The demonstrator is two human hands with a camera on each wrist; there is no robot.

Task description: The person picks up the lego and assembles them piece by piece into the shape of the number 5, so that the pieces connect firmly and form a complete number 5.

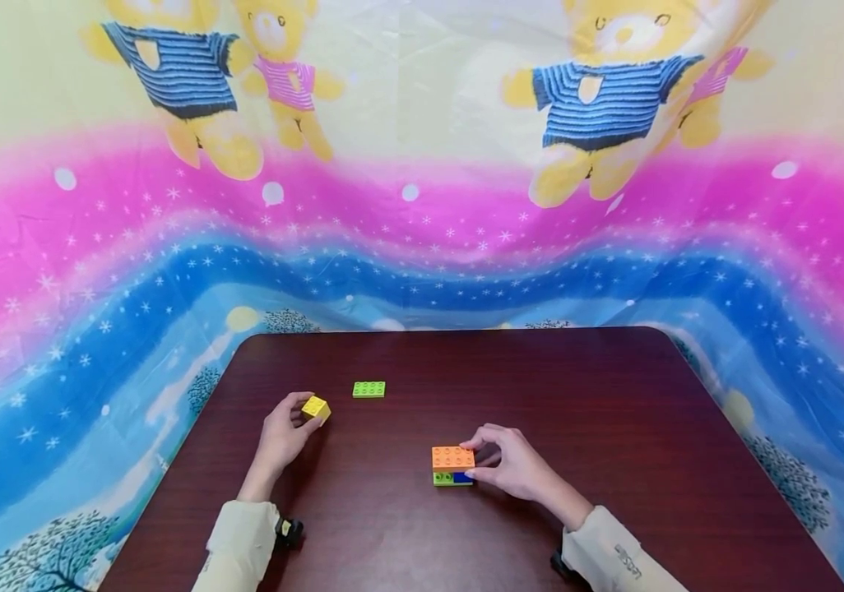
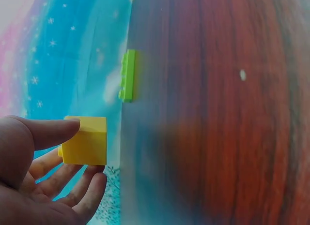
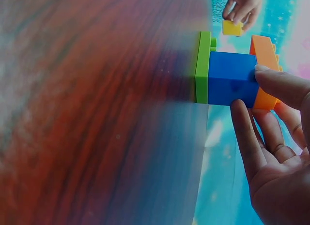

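Between thumb and fingers, my left hand pinches a yellow building block, held at the left side of the table with its studs facing up. A loose light green studded plate lies flat beyond it to the right. My right hand grips a three-part stack near the table's middle. That stack has an orange studded plate on top, a blue block in the middle and a green plate at the bottom. The blue block covers one end of the green plate; studs show at the other end.
The dark brown table has rounded far corners. Behind and around it hangs a cloth printed with bears, snowflakes and trees. Both forearms wear light sleeves with a dark device at each wrist.
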